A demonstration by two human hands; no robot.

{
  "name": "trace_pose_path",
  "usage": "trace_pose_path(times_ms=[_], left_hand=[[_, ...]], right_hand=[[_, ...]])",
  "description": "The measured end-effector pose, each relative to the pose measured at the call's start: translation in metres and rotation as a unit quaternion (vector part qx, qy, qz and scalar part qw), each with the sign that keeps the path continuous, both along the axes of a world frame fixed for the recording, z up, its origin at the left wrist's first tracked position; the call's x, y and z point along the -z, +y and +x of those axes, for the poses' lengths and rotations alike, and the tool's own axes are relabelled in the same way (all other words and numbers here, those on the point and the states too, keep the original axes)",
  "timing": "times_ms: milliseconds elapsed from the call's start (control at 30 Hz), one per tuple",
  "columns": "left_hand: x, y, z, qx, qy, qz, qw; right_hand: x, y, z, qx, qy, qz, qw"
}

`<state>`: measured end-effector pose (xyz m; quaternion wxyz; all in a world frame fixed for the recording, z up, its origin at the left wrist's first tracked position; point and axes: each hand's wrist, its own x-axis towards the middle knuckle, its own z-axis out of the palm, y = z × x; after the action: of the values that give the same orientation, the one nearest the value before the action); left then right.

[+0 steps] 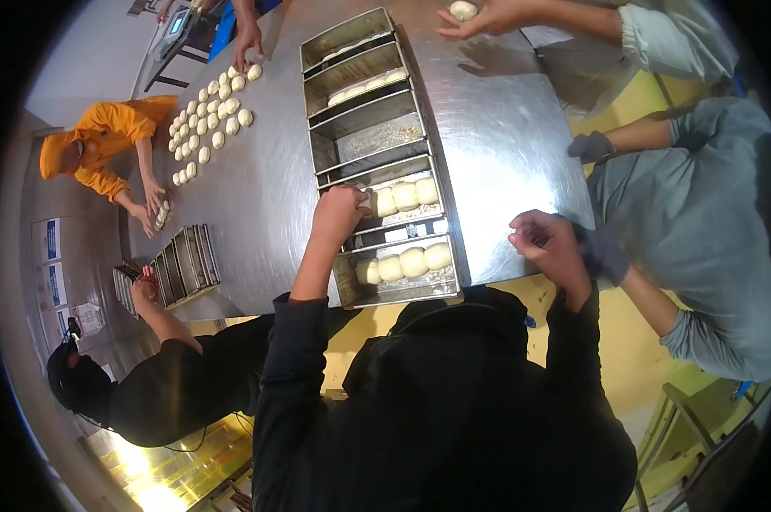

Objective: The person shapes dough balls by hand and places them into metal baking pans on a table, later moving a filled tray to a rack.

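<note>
Table (266,183) of metal bears a row of loaf tins (364,141), with the right hand (552,247) curled near the table's corner and the left hand (341,212) reaching into the second-nearest tin, fingers against the leftmost dough ball (367,204), though I cannot tell whether either hand grips anything.

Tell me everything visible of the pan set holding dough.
The pan set is a row of five open-topped rectangular tins, metal-looking, grey with brownish stained insides. It stands on the table, its near end at the edge. Dough pieces show in all but the middle tin; the nearest holds four. The left hand is over the left end of the second-nearest.
</note>
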<state>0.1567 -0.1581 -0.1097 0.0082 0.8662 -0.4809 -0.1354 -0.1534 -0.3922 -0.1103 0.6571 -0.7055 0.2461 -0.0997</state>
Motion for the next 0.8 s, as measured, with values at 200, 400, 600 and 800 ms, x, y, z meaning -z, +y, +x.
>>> trace_pose_path(times_ms=[200, 400, 600, 800], left_hand=[[-0.014, -0.01, -0.007, -0.027, -0.017, 0.03, 0.999], [-0.007, -0.009, -0.004, -0.069, -0.01, 0.079, 0.994], [-0.018, -0.018, -0.011, -0.082, -0.007, 0.111, 0.99], [-0.027, -0.022, -0.02, -0.057, 0.016, -0.115, 0.992]], right_hand=[[0.002, -0.004, -0.001, 0.014, 0.014, -0.014, 1.0], [0.0, -0.007, -0.011, 0.007, 0.004, -0.016, 1.0], [0.007, -0.008, -0.017, 0.009, -0.027, -0.009, 1.0], [0.002, -0.005, -0.018, 0.013, -0.027, -0.038, 0.999]])
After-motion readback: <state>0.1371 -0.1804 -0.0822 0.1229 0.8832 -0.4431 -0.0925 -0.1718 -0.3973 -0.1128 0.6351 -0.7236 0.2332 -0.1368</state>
